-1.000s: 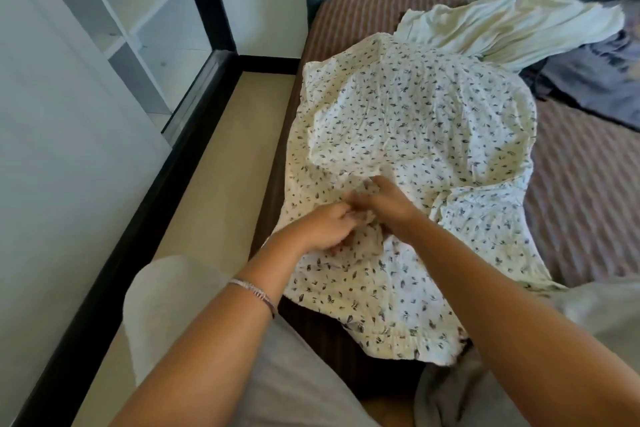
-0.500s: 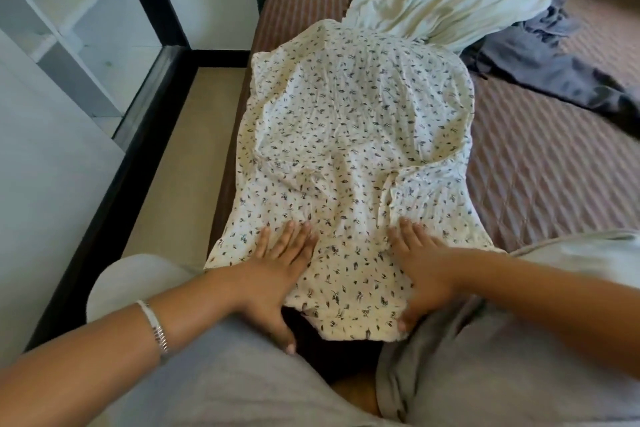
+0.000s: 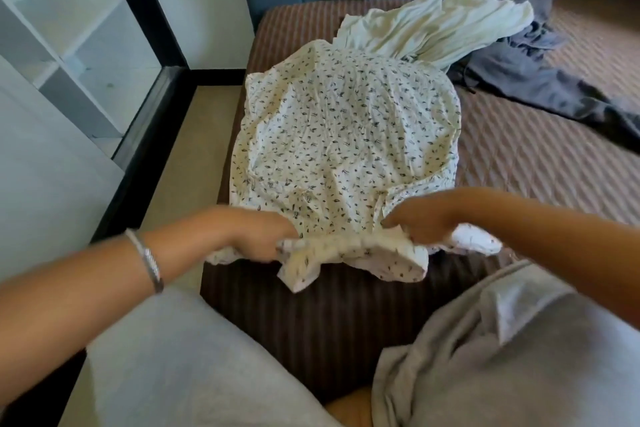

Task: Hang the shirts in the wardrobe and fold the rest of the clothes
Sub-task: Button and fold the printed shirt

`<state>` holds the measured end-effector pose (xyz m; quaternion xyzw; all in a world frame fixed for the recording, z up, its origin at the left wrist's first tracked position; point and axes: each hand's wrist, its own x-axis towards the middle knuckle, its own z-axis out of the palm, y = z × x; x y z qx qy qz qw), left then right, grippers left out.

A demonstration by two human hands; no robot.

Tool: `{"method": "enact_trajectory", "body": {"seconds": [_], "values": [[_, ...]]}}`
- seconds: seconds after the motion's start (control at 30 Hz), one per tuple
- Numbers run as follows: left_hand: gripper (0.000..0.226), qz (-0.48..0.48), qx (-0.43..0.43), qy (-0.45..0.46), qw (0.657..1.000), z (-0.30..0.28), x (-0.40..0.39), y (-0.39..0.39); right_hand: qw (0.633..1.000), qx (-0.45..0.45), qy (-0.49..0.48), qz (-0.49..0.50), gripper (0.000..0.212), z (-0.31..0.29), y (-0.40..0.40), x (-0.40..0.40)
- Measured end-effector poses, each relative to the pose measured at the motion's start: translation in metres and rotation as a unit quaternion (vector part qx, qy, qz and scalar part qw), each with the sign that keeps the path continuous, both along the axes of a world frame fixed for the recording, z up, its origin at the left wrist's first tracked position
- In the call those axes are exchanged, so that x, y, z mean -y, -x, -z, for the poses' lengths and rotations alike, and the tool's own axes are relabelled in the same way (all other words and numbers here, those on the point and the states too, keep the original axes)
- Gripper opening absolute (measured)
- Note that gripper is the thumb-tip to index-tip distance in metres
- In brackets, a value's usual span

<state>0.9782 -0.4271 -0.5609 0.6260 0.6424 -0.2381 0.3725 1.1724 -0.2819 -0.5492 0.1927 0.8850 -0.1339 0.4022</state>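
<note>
Flat pressing a moment ago is replaced by the left hand (image 3: 266,236) and right hand (image 3: 420,222) each in a clamped grip on the near hem of the printed garment (image 3: 346,135), so a fold is judged begun.

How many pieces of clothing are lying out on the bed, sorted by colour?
White with small dark print: 1, the printed garment, its near edge gripped by the left hand and the right hand.
Plain pale cream: 1, the cream garment.
Dark grey-blue: 1, the grey garment.
Total: 3 on the bed.
</note>
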Motion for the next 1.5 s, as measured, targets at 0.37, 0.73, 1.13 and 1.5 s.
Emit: {"method": "enact_trajectory", "body": {"seconds": [0.37, 0.73, 1.13, 1.5], "values": [[0.071, -0.184, -0.188, -0.42, 0.869, -0.024, -0.107, 0.082, 0.877, -0.316, -0.257, 0.254, 0.061, -0.022, 0.044, -0.137], [0.115, -0.122, -0.155, -0.228, 0.953, 0.086, -0.067, 0.035, 0.953, -0.124, -0.246, 0.128, 0.106, 0.092, 0.015, -0.048], [0.104, -0.11, -0.175, -0.018, 0.978, 0.066, -0.004, -0.032, 0.985, -0.063, -0.157, -0.027, 0.086, 0.082, -0.053, -0.034], [0.029, -0.014, -0.069, -0.434, 0.898, 0.033, -0.053, -0.086, 0.888, -0.208, -0.036, 0.408, 0.024, 0.049, -0.099, -0.109]]}}
